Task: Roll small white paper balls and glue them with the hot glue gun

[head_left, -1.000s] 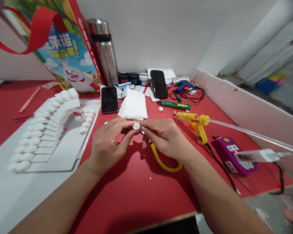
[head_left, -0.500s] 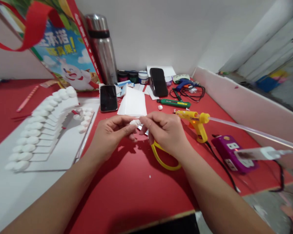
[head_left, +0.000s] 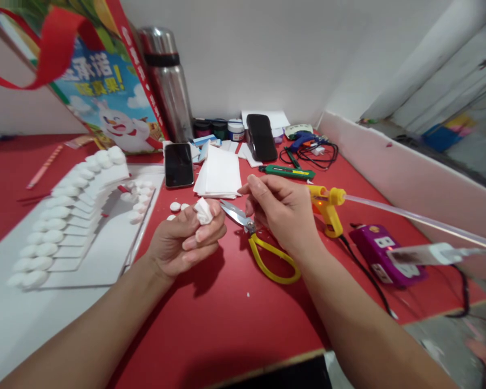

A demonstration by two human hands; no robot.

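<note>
My left hand is closed, with a small crumpled white wad that looks like paper pinched between thumb and fingers. To its right and apart from it, my right hand hangs with thumb and forefinger pinched together; whether something tiny is between them cannot be made out. Yellow-handled scissors lie on the red table, their blades partly open between the two hands. Several white rounded pieces rest just beyond my left hand. Past them is a stack of white paper.
At left stands a stepped white model edged with white rounded pieces. A yellow glue gun and a purple power socket are at right. Two phones, a green cutter, a steel flask and a printed bag line the back.
My hands have parted. The left moved toward me and turned palm up with the white wad; the right drew slightly right. The scissors' blades and several white pieces have come into sight.
</note>
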